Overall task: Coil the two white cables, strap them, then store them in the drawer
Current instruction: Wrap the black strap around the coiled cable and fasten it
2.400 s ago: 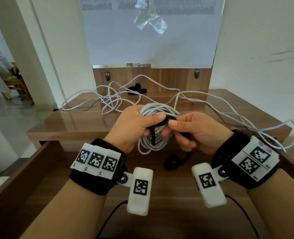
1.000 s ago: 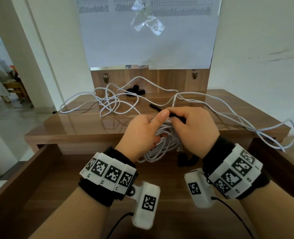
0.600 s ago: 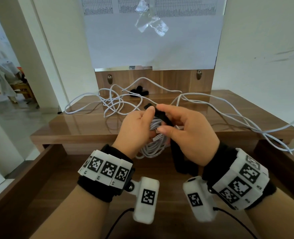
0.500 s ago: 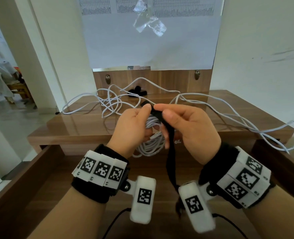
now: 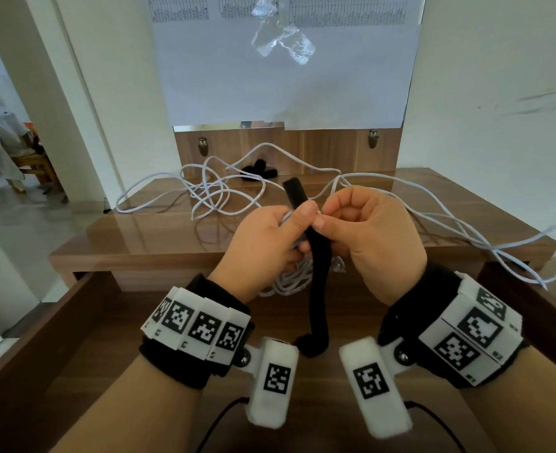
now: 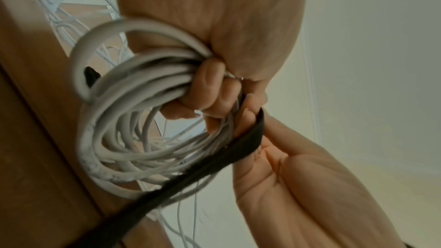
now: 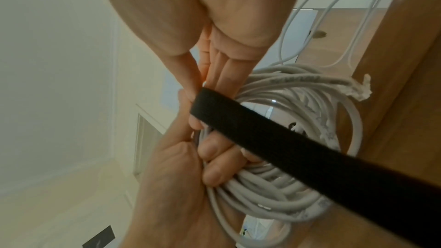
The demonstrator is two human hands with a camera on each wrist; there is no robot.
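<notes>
Strap now hanging straighter — left hand grips one coil, right hand pinches strap.

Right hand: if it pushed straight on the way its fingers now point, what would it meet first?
The right hand points leftward, pinching the flat black fabric strap. Straight on, it would probably meet the left hand's thumb and the coiled white cable that hand grips; they already look in contact, though depth is unclear.
</notes>
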